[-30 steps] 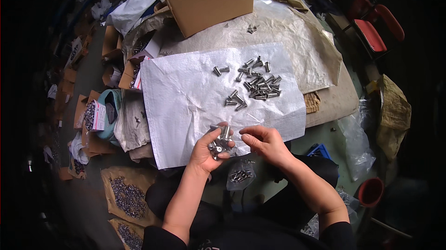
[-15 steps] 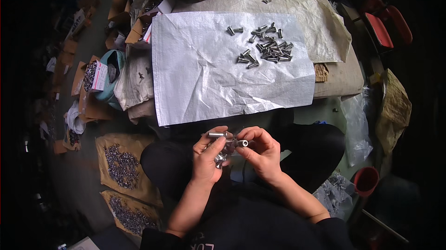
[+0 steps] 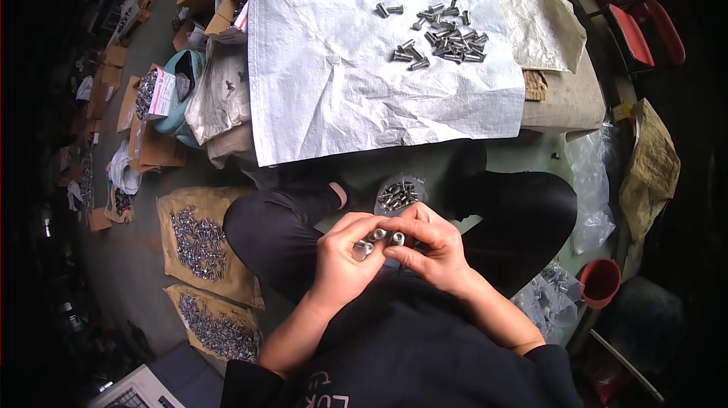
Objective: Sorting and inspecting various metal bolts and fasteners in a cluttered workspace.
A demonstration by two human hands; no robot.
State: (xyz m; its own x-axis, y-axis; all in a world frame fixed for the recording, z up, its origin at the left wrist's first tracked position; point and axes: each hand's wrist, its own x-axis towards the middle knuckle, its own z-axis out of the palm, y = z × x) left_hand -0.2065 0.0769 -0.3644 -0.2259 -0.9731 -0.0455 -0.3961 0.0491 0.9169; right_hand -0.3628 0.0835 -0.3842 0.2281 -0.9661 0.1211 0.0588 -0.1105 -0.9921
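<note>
My left hand [image 3: 341,262] is closed around several shiny metal barrel fasteners [image 3: 362,249], one with its hollow end showing. Against its fingertips, my right hand [image 3: 436,247] pinches another barrel fastener [image 3: 397,239], its round open end facing up. The hands meet over my lap, and fingers hide part of the pieces. Beyond them, low between my legs, a clear plastic bag or tub [image 3: 381,199] holds similar fasteners. On the white woven sheet [image 3: 318,97] ahead lies a loose pile of headed fasteners [image 3: 455,42].
Two brown sheets with small metal parts [image 3: 199,245] lie on the floor at left. Open cartons [image 3: 155,139] and a teal container [image 3: 186,116] stand behind them. At right are clear plastic bags [image 3: 547,298], a red bucket [image 3: 600,284] and a red chair [image 3: 631,35].
The view has tilted, so the sheet and pile sit higher in the picture. My hands have drawn together, and the fasteners between my legs have come into sight.
</note>
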